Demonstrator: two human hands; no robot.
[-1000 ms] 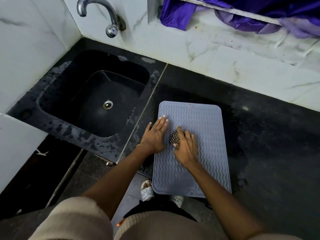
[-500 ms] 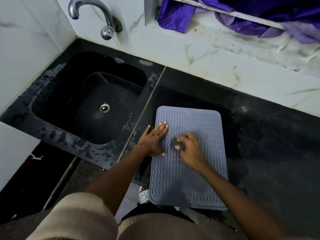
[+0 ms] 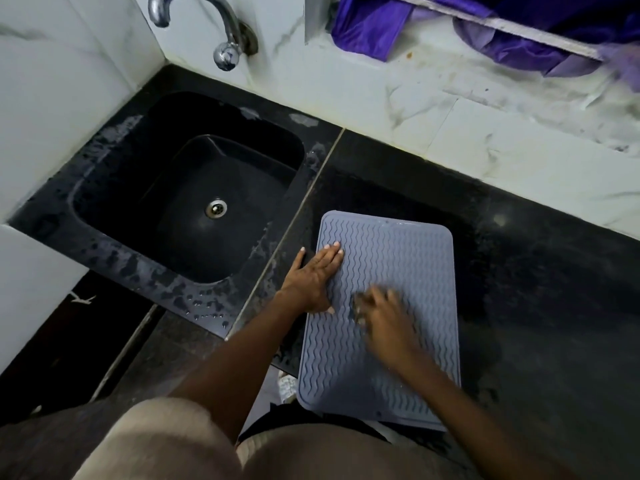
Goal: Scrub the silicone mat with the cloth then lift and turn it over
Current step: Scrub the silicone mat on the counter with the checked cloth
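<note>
A grey-blue silicone mat (image 3: 401,258) with wavy ridges lies flat on the black counter (image 3: 540,289), its near end hanging over the counter's front edge. My left hand (image 3: 313,280) presses flat on the mat's left edge, fingers straight. My right hand (image 3: 384,315), blurred by motion, grips a small dark cloth (image 3: 358,306) against the middle of the mat; only a bit of the cloth shows under the fingers.
A wet black sink (image 3: 187,199) with a metal drain lies to the left of the mat. A chrome tap (image 3: 221,32) juts from the white marble wall. Purple fabric (image 3: 374,22) hangs on the ledge at the back.
My right hand has rubbed the cloth down the mat toward me. The left hand has stayed pressed on the mat's left edge. The view has shifted slightly.
</note>
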